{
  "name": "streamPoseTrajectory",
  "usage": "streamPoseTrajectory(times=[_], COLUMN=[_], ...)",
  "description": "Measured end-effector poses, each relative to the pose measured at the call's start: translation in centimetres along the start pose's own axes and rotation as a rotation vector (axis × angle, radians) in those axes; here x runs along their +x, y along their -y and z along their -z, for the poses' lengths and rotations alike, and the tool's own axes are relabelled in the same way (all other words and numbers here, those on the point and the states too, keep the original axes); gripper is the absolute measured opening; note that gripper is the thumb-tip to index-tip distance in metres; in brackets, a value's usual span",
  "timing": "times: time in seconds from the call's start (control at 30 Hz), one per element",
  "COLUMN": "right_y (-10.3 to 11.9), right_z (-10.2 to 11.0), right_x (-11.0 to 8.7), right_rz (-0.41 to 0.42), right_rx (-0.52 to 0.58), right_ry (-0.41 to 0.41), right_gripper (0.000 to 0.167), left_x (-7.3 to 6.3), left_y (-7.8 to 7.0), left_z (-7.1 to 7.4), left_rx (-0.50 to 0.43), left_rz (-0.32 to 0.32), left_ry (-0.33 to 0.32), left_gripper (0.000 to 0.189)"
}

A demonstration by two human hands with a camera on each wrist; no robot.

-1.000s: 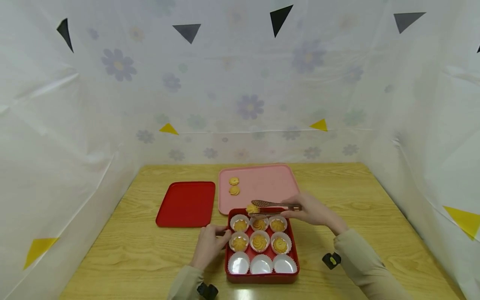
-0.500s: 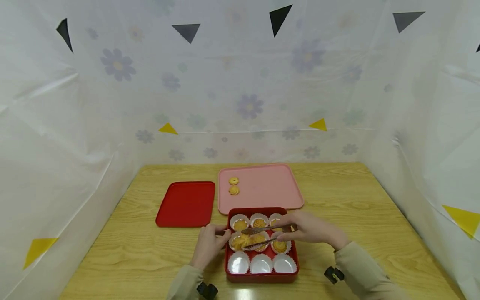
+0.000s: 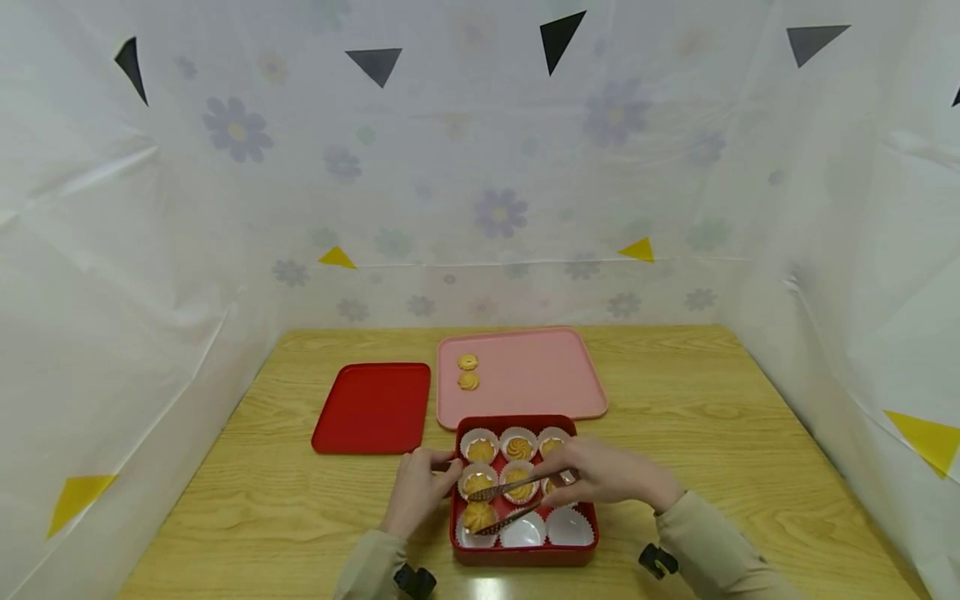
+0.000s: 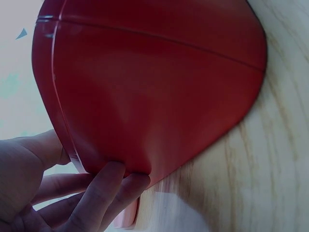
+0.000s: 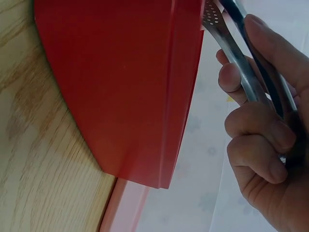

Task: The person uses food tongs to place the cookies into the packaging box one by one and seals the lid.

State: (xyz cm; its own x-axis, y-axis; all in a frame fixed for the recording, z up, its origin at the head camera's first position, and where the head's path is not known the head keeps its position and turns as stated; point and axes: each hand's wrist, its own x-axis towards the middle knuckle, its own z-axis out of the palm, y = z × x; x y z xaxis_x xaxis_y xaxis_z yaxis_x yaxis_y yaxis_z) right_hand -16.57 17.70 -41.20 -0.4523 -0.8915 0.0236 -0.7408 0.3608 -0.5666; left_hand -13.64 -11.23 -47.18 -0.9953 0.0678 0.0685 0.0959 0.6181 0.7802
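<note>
My right hand (image 3: 603,475) grips a pair of metal tongs (image 3: 510,485), seen close up with perforated tips in the right wrist view. Between the tong tips is a yellow swirled cookie (image 3: 477,517), over the front-left paper cup (image 3: 471,539) of a red box (image 3: 525,557). My left hand (image 3: 422,492) holds the box's left side by the rim, its fingers (image 4: 104,186) against the outer wall. Cookies such as the middle one (image 3: 519,483) sit in the cups of the back and middle rows. The other two front cups, including the right one (image 3: 570,527), hold nothing.
Behind the box lies a pink tray (image 3: 532,367) with two cookies, one of them a swirled cookie (image 3: 468,381), at its left. A flat red tray (image 3: 372,408) is to the left on the wooden table (image 3: 262,508). White sheeting (image 3: 480,167) encloses the back and sides.
The tongs carried the cookie from the box's back edge, across the middle row, to the front-left cup. My right hand came nearer and slightly left; the left hand stayed put.
</note>
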Motion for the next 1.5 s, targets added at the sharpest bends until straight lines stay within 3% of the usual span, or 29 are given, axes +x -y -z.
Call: streamPoseTrajectory(times=[0.23, 1.1, 1.5], right_y=[0.26, 0.79, 0.16], right_z=[-0.27, -0.51, -0.66], right_x=[0.19, 0.59, 0.3], right_rz=[-0.016, -0.075, -0.057], right_rx=[-0.035, -0.058, -0.008], right_ry=[0.012, 0.027, 0.011], right_gripper=[0.04, 0.035, 0.04], left_x=[0.01, -0.05, -0.11], left_y=[-0.03, -0.01, 0.02], left_z=[0.04, 0.01, 0.02], left_rx=[-0.011, 0.002, -0.017], left_rz=[0.011, -0.004, -0.001], left_ry=[0.02, 0.001, 0.009], left_gripper=[0.029, 0.03, 0.028])
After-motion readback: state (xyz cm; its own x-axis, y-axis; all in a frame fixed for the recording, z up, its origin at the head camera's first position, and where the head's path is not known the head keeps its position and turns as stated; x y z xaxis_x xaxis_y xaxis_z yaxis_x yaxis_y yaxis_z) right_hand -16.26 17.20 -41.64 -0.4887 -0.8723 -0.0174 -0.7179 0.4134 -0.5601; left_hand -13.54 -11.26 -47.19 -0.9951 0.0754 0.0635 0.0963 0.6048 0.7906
